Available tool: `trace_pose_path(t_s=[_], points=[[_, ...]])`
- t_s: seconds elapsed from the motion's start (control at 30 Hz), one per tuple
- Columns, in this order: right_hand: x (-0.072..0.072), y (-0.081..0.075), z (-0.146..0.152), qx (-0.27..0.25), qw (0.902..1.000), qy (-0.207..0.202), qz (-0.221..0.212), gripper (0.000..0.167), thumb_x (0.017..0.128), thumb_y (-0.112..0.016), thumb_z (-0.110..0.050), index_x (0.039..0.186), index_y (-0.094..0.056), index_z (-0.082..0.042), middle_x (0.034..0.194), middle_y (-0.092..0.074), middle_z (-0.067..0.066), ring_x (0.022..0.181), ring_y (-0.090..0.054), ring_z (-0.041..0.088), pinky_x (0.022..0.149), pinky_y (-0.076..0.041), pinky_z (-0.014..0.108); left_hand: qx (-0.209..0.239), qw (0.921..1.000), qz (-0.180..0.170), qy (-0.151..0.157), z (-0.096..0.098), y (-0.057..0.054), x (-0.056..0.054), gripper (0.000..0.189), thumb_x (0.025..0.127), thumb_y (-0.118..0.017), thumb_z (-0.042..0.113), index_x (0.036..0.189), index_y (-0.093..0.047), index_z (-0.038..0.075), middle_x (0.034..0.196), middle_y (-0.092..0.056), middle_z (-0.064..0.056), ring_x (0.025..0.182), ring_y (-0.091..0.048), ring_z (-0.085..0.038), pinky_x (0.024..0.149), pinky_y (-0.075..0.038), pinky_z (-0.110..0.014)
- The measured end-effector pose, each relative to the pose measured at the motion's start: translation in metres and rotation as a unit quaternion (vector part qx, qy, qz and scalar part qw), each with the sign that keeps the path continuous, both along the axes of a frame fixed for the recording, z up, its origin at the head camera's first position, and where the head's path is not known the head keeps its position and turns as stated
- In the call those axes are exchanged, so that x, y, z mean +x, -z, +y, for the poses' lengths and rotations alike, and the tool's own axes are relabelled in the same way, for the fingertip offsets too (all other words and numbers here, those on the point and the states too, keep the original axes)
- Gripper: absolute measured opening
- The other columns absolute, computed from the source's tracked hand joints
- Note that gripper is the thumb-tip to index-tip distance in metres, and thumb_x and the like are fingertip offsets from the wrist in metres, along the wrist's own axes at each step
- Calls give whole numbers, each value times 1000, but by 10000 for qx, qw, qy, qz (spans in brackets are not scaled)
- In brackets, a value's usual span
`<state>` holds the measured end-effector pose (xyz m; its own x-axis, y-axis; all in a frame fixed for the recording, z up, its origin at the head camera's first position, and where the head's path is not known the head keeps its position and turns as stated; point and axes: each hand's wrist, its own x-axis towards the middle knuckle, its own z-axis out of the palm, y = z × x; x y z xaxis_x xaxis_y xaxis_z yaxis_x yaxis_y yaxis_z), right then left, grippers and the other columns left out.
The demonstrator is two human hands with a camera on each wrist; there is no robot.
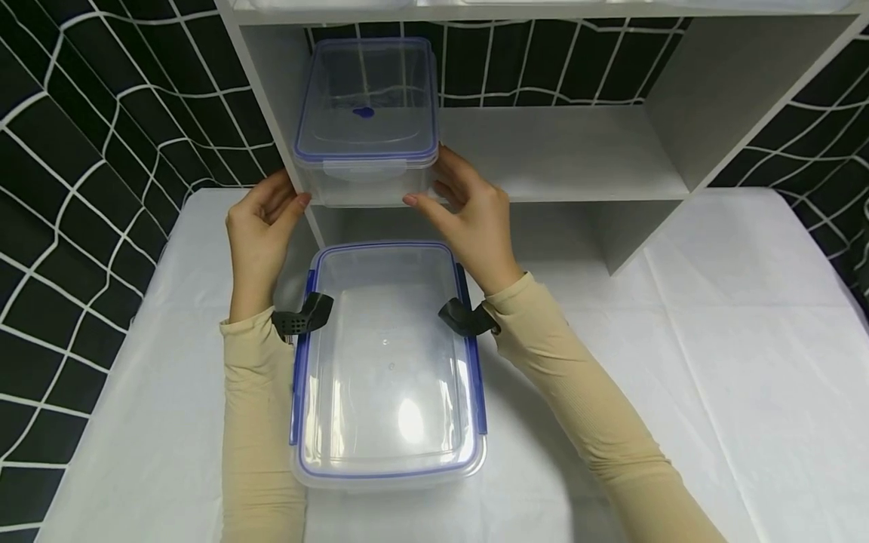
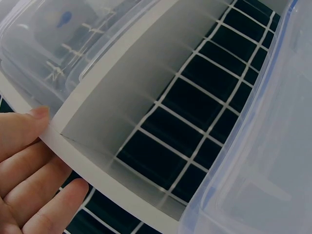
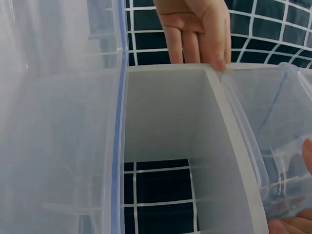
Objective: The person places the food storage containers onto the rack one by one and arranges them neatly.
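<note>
A small clear plastic food container (image 1: 366,139) with a blue-edged lid stands on the shelf at its left end. My right hand (image 1: 471,211) grips its front right corner, thumb on the front and fingers along the side. At the left, my left hand (image 1: 261,230) holds the front edge of the shelf's side panel (image 2: 117,190), next to the container. Its thumb lies on the front edge and its fingers are outside the panel. A larger clear food container (image 1: 387,362) with blue side clips lies on the table between my forearms.
The white shelf unit (image 1: 631,200) stands on a table with a white cloth (image 1: 679,362). Translucent containers (image 1: 543,7) show on the upper shelf. Dark walls with white netting (image 1: 61,249) close in both sides. Black straps (image 1: 468,318) hang from my wrists over the larger container.
</note>
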<state>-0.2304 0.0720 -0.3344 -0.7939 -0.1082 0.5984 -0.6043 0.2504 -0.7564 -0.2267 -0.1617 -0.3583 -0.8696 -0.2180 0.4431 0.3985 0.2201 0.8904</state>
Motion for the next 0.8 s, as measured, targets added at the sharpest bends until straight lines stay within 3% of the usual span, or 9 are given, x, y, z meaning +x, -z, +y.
trace_pose_path(t_s=[0.2, 0.43, 0.8], points=[[10, 4, 9, 24, 9997, -129, 192, 58, 79, -75, -4, 131, -50, 7, 131, -54, 18, 117, -56, 21, 94, -49, 26, 22, 10000, 18, 20, 2, -1, 1, 34, 86, -66, -3, 118, -59, -11, 116, -62, -23, 106, -63, -22, 90, -51, -25], [29, 8, 23, -166, 9982, -458, -337, 49, 84, -69, 1, 128, -51, 10, 128, -56, 22, 117, -56, 24, 94, -50, 28, -2, 10000, 10, 1, 2, -1, 0, 33, 86, -65, -3, 118, -59, -11, 115, -62, -23, 105, -63, -22, 90, -51, -24], [55, 12, 41, -74, 9947, -926, -442, 44, 85, -64, 9, 127, -53, 10, 127, -57, 20, 114, -58, 22, 91, -52, 32, -25, 10000, 5, -9, 1, 1, -1, 33, 87, -64, -3, 119, -59, -11, 116, -62, -23, 106, -63, -23, 89, -52, -25]])
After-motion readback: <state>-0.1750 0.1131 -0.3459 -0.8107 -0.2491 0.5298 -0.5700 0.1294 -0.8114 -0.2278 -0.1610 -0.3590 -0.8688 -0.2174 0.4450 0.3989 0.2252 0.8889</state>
